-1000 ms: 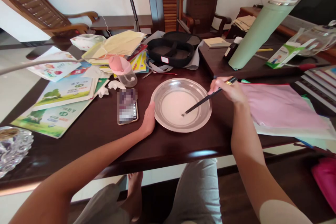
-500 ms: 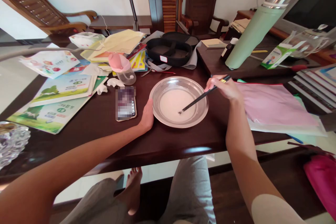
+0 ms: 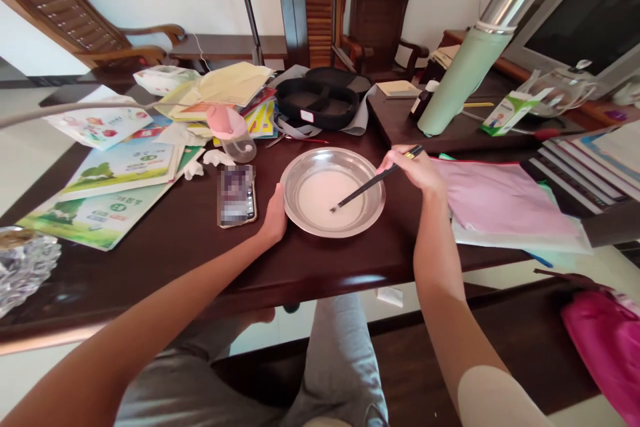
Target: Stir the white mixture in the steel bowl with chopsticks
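A shallow metal bowl (image 3: 333,230) stands on the dark table, holding a whitish, milky mixture (image 3: 325,193). My left hand (image 3: 275,215) is against the bowl's left side at the rim; its fingers are partly hidden by the edge. Over the right rim, my right hand (image 3: 414,170) is closed around black chopsticks (image 3: 367,185) with gold bands near the top. They are held together and slanted, their tips dipping into the mixture left of the hand. A phone (image 3: 237,196) lies to the left of my left hand.
Behind the phone stands a pink-lidded bottle (image 3: 231,133). Booklets (image 3: 107,177) spread at left. An open black case (image 3: 317,103) lies behind the bowl. A green thermos (image 3: 457,77) stands back right, with a pink folder (image 3: 500,197) below it. A glass dish (image 3: 30,267) sits far left.
The chopstick tips have shifted slightly within the mixture. The view has moved a little, so the bowl and both hands appear farther left. Both hands keep their places at the bowl.
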